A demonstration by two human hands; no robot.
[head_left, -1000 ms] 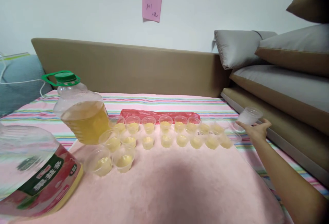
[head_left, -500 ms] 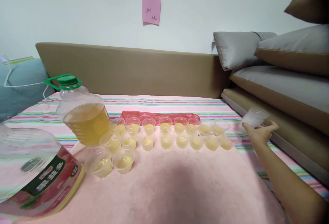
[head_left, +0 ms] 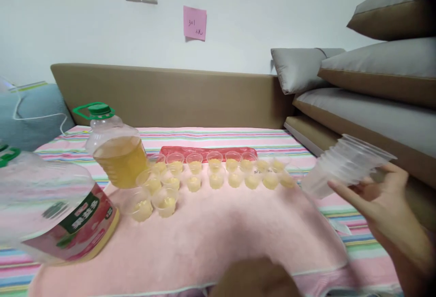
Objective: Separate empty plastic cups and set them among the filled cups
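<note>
My right hand (head_left: 384, 206) is raised at the right and grips a tilted stack of clear plastic cups (head_left: 344, 165) by its side, the open ends pointing up and right. Left of the stack, several small clear cups with yellow liquid (head_left: 214, 172) stand in rows on a pink towel (head_left: 221, 238). A bottle of yellow oil with a green cap (head_left: 114, 151) stands at the left end of the rows. A larger clear bottle with a red label (head_left: 54, 215) is close to me at the far left. My left hand is not visible.
A red packet (head_left: 207, 151) lies behind the cup rows on the striped sheet (head_left: 218, 133). A tan headboard (head_left: 170, 92) runs across the back, and grey and tan cushions (head_left: 371, 79) are stacked at the right. A rounded skin-coloured shape (head_left: 254, 279) sits at the bottom edge.
My right hand has drawn back from the far right edge of the bed towards me, and it holds the stack of cups higher and much closer. The view has shifted slightly right and down.
</note>
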